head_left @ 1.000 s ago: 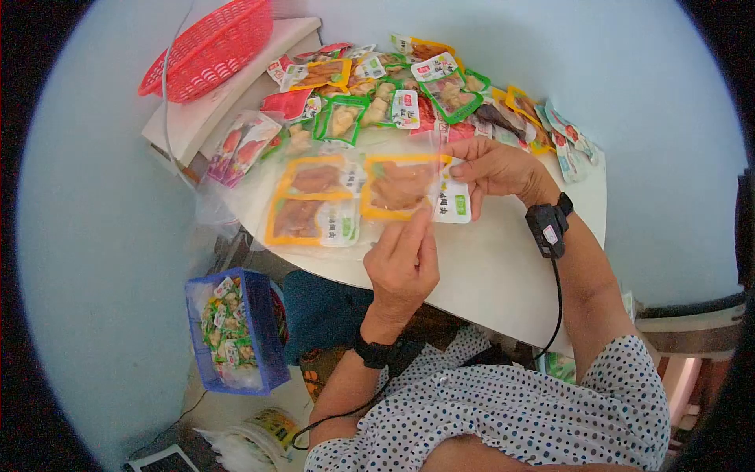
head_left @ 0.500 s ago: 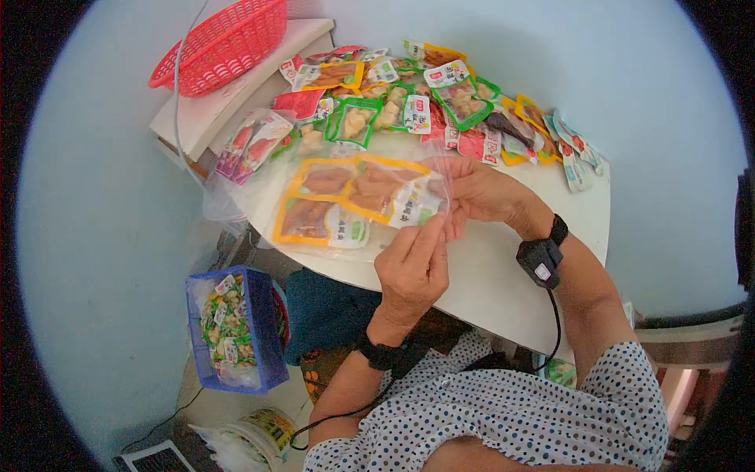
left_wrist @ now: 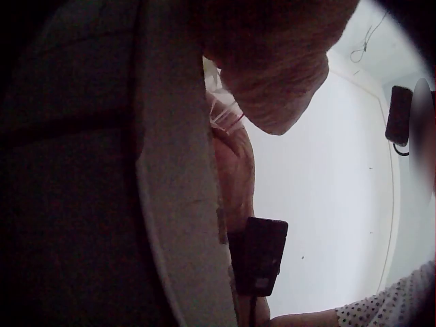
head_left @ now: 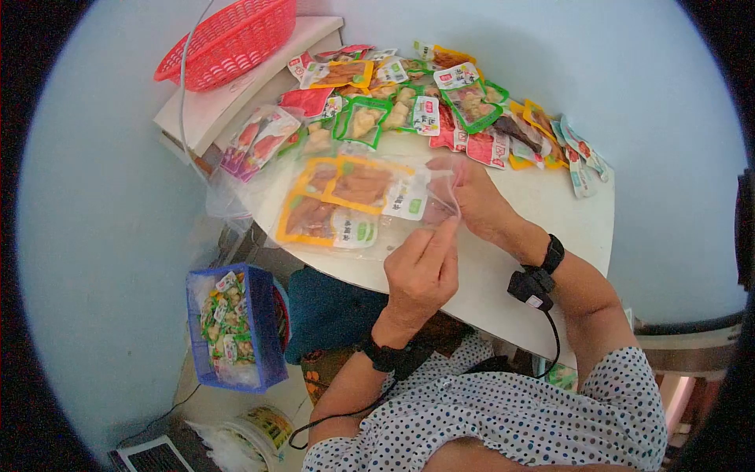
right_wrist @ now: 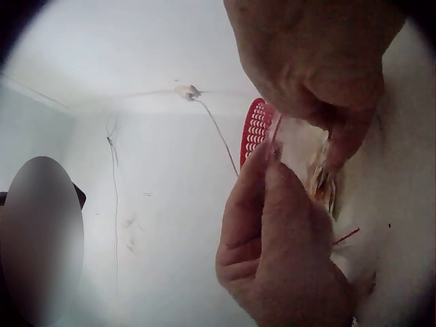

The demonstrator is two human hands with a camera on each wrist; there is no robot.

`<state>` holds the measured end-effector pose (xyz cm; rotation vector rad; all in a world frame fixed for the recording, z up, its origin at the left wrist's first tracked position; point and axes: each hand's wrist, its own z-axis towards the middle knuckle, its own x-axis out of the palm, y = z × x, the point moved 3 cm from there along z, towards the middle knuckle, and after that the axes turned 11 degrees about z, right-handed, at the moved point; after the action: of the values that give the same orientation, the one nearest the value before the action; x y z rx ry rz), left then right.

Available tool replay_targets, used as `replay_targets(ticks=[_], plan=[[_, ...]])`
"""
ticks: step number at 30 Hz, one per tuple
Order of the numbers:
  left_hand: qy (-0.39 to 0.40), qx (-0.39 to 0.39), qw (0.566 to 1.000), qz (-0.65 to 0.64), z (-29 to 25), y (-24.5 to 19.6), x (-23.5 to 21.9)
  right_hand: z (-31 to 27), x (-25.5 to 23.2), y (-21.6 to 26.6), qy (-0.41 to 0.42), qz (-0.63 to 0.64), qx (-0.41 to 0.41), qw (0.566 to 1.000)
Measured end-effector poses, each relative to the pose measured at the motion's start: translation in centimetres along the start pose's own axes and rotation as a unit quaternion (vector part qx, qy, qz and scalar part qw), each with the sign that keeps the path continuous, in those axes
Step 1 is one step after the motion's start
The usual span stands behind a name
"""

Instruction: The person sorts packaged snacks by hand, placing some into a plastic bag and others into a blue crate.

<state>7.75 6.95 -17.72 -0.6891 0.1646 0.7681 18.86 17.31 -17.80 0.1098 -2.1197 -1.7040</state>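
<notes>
A clear zip bag (head_left: 385, 242) with a pink-red edge holds yellow-bordered food packets lying side by side, brown pieces showing through their windows. My left hand (head_left: 421, 271) pinches the near edge of the bag's mouth between thumb and fingers. At the mouth, the fingers of my right hand (head_left: 480, 200) reach in past the pink edge, at the end of the upper yellow-bordered packet (head_left: 366, 185). In the right wrist view, the right hand's thumb and fingers close on packet edges (right_wrist: 321, 180), while the left hand (right_wrist: 286, 238) grips the red strip.
Behind the bag lies a heap of food packets (head_left: 362, 122) with green, red and yellow borders. A red basket (head_left: 236, 47) stands on a white box (head_left: 177, 110) at the back left. Below the table's edge (head_left: 503, 315), a blue crate (head_left: 271, 338) holds small packets.
The upper packet has slid left, deeper into the zip bag. My right hand has followed it to the bag's mouth, and my left hand keeps its pinch on the edge.
</notes>
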Motion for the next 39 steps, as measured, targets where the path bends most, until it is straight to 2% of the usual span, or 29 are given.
replay_targets(ticks=[4,7,13,16,22,25,28,33,36,38,39], plan=[[0.003,0.008,1.000,0.010,-0.1,0.0,0.1,-0.2,0.3,-0.2,-0.047,0.029,-0.005,0.998],[0.010,0.004,1.000,0.007,-0.1,0.0,0.0,0.3,-0.4,-1.0,-0.030,0.024,-0.021,0.999],[0.003,0.004,1.000,0.000,0.1,-0.1,-0.1,-0.7,0.5,-0.2,-0.041,0.058,0.022,0.997],[0.012,-0.001,1.000,-0.001,0.0,-0.2,-0.1,-0.8,0.4,0.0,0.031,0.047,0.067,0.996],[0.011,0.012,1.000,0.013,-0.1,-0.1,-0.1,-1.3,1.9,0.2,0.161,0.135,0.106,0.972],[0.007,0.014,1.000,0.015,-0.1,-0.2,-0.2,-1.1,1.7,0.0,0.193,0.109,0.099,0.970],[0.014,0.008,1.000,0.011,-0.2,-0.2,-0.2,-0.6,1.4,-1.0,0.201,0.035,0.055,0.977],[0.013,0.011,1.000,0.017,-0.2,-0.2,0.0,-0.6,1.0,-1.0,0.197,-0.032,0.030,0.979],[0.017,0.013,1.000,0.021,-0.1,-0.4,-0.1,-0.9,0.8,-0.8,0.219,-0.059,0.074,0.971],[0.016,0.017,0.999,0.025,0.0,-0.4,-0.1,-0.9,0.7,-0.6,0.218,-0.134,0.021,0.966],[0.014,0.021,0.999,0.027,0.0,-0.3,0.0,-0.6,0.6,-0.7,0.198,-0.198,-0.059,0.958]])
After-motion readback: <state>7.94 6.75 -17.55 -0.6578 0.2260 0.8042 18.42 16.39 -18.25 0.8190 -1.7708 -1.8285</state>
